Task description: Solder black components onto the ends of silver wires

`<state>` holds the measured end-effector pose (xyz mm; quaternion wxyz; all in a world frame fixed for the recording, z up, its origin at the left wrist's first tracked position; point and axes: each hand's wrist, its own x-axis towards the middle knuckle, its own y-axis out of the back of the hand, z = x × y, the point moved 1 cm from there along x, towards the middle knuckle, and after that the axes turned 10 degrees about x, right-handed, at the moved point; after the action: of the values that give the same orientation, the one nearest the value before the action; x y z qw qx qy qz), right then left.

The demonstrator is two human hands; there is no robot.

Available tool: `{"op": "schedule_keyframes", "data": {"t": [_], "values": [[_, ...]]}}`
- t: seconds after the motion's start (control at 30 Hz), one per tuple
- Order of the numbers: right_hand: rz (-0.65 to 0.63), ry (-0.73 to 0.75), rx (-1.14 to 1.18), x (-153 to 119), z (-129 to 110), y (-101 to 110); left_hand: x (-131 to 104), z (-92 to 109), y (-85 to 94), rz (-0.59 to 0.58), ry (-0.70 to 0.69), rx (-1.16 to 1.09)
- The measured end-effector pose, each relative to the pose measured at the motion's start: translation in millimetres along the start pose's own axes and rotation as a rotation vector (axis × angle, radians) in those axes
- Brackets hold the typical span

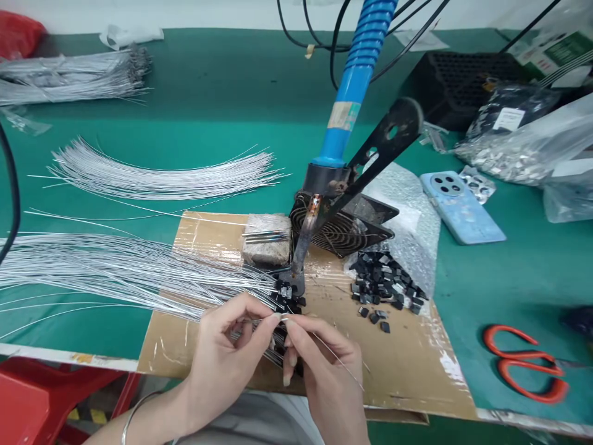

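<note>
Fingertips of left hand [227,358] and right hand [319,364] pinched together on one thin wire [336,358], low over taped cardboard sheet [407,364]. Wire trailing rightward past right hand. Just beyond: black clips [288,298] on wire bundle [115,269], soldering iron [343,123], loose black parts [384,284].

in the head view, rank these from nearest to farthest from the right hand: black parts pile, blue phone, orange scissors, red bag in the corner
From the right hand:
1. black parts pile, just up and to its right on the cardboard
2. orange scissors, far right on the green mat
3. blue phone, upper right; clearly farther than the pile, only a little past the scissors
4. red bag, top left corner
</note>
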<state>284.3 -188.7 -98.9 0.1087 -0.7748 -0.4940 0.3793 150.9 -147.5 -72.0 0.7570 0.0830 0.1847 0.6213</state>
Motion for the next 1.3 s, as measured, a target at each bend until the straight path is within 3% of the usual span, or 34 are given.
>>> {"op": "schedule_keyframes", "data": {"t": [0.23, 0.57, 0.87, 1.07, 1.3], "values": [[-0.147, 0.028, -0.034, 5.5, 2.3, 13.2, -2.7, -0.5, 0.4, 0.006, -0.037, 0.056], [-0.160, -0.020, -0.009, 2.8, -3.2, 13.0, -3.5, -2.7, 0.6, -0.015, -0.109, 0.097], [-0.056, -0.130, -0.041, 0.4, -22.6, 1.6, -4.6, 1.4, 3.5, -0.021, -0.170, 0.175], [-0.058, -0.105, -0.002, -0.5, -16.0, 4.3, -6.0, -2.2, -0.1, -0.001, -0.121, 0.156], [-0.161, -0.052, 0.063, 4.8, 1.7, 16.5, -6.6, -3.6, -5.4, 0.024, -0.091, 0.113]]}}
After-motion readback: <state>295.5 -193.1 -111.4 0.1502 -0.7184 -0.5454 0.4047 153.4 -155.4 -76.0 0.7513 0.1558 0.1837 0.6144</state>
